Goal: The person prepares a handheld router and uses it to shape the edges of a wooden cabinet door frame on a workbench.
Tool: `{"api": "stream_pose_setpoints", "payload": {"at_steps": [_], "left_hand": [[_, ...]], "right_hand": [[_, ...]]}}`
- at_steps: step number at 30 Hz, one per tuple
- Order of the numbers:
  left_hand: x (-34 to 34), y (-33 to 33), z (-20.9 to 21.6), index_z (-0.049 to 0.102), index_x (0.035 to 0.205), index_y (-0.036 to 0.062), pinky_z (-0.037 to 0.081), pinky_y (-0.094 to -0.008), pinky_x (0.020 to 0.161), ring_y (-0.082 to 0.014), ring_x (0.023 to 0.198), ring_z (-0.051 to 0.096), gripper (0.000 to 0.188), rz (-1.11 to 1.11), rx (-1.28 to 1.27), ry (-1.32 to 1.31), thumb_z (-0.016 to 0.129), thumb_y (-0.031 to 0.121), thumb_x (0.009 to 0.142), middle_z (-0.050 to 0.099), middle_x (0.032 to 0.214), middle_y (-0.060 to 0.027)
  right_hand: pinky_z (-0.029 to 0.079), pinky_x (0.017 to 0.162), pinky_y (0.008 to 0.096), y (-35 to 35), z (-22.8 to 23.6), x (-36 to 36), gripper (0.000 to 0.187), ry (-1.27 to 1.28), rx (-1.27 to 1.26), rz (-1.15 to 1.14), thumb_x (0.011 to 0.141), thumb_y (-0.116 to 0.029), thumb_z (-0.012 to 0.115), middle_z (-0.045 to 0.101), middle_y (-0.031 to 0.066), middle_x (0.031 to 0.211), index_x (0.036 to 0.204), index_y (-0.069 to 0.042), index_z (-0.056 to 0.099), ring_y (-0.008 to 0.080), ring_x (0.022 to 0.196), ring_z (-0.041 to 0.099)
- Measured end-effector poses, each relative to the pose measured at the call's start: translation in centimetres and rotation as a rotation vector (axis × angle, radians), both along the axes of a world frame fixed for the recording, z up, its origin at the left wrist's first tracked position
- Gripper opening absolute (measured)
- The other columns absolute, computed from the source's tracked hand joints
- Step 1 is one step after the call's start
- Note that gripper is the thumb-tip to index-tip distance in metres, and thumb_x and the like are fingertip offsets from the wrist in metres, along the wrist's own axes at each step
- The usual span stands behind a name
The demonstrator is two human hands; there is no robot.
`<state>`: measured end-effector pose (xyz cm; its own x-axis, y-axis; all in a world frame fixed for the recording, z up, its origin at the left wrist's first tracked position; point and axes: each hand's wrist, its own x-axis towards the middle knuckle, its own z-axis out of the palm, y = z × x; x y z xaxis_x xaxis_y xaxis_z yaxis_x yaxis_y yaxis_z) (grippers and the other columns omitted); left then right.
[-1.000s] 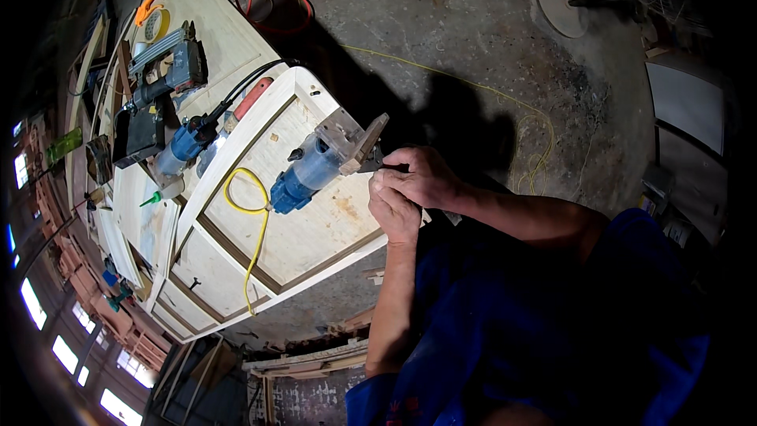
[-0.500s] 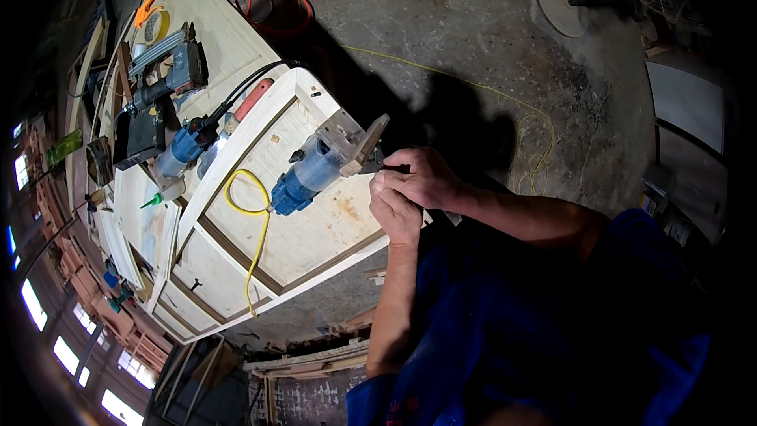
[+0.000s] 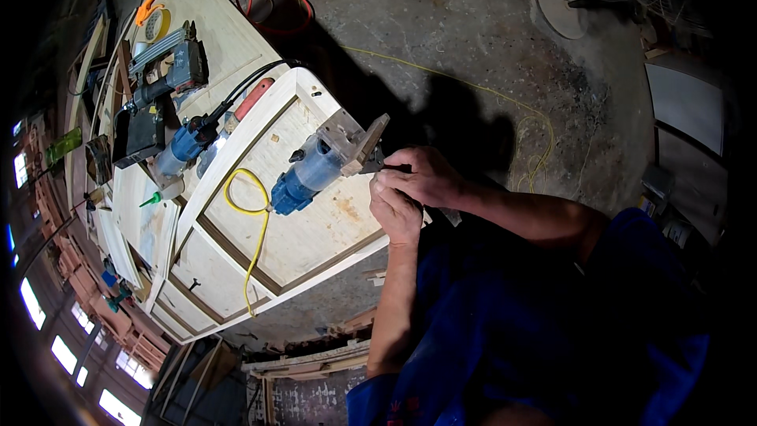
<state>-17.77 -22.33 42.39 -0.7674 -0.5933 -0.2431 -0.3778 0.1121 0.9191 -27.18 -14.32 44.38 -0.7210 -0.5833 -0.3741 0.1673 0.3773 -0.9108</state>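
A blue and grey trim router (image 3: 303, 177) lies on its side on a framed pale wooden panel (image 3: 327, 217). Its flat metal base with a wooden strip (image 3: 365, 144) points toward my hands. Close by that base, my left hand (image 3: 397, 209) is closed, its fingers bunched at the panel's right edge. My right hand (image 3: 426, 177) is closed too, thumb and fingers meeting the left hand's. A small dark metal piece (image 3: 372, 162) shows between the router base and my fingers. Whatever the fingers grip is hidden by them. A greyish end of something pokes out below my right wrist.
A second blue router (image 3: 185, 146), a nail gun (image 3: 169, 67), a tape roll (image 3: 158, 25) and an orange air blow gun (image 3: 148, 8) lie at the left. A yellow cord (image 3: 259, 256) crosses the panel. Hoses and a thin yellow line run over the concrete floor (image 3: 465, 24).
Almost nothing differs. Both hands stay together beside the router base, with only a slight shift of the fingers.
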Motion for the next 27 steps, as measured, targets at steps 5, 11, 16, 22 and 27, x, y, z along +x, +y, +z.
{"api": "stream_pose_setpoints", "payload": {"at_steps": [5,11,16,22,27], "left_hand": [[0.8,-0.1,-0.8,0.059,0.094,-0.0002,0.051,-0.0371,0.069,-0.0277,0.071,0.062,0.046,0.027,-0.039,-0.026,0.03,0.031,0.111,0.065,0.078,-0.014],[1.1,-0.2,-0.6,0.058,0.096,0.0001,0.049,-0.0389,0.064,-0.0299,0.065,0.059,0.045,0.056,0.134,-0.099,0.031,0.033,0.111,0.063,0.074,-0.0147],[0.7,-0.2,-0.3,0.054,0.088,0.0004,0.047,-0.0364,0.065,-0.0238,0.067,0.056,0.046,0.024,0.0,-0.077,0.031,0.034,0.11,0.06,0.074,-0.0112],[0.9,-0.1,-0.8,0.058,0.097,-0.0004,0.05,-0.0385,0.065,-0.0303,0.066,0.061,0.044,0.03,0.021,-0.041,0.032,0.032,0.11,0.063,0.075,-0.0147],[0.7,-0.3,-0.1,0.058,0.098,0.0005,0.05,-0.0347,0.061,-0.0234,0.063,0.063,0.046,0.023,0.146,-0.099,0.031,0.035,0.111,0.065,0.072,-0.0117]], "right_hand": [[0.056,0.074,0.037,2.9,0.2,-0.2,0.031,0.263,-0.047,0.187,0.087,-0.021,0.073,0.067,0.0152,0.097,0.109,-0.001,0.066,0.0287,0.084,0.069],[0.056,0.079,0.0392,4.4,-0.7,-1.2,0.026,0.673,0.045,0.491,0.085,-0.023,0.074,0.061,0.0112,0.098,0.101,-0.005,0.063,0.0286,0.09,0.066],[0.055,0.07,0.0407,4.1,-0.8,-2.5,0.022,0.736,0.07,0.656,0.088,-0.026,0.07,0.062,0.01,0.091,0.09,-0.005,0.063,0.0275,0.082,0.065],[0.049,0.055,0.0401,2.4,-1.8,-1.1,0.033,-0.084,0.132,0.395,0.098,-0.028,0.055,0.056,0.0108,0.058,0.077,-0.003,0.062,0.0237,0.051,0.056],[0.05,0.06,0.0434,1.8,0.0,-1.6,0.047,-0.833,0.226,0.205,0.102,-0.032,0.046,0.063,0.0161,0.061,0.077,0.003,0.064,0.0245,0.056,0.062]]}}
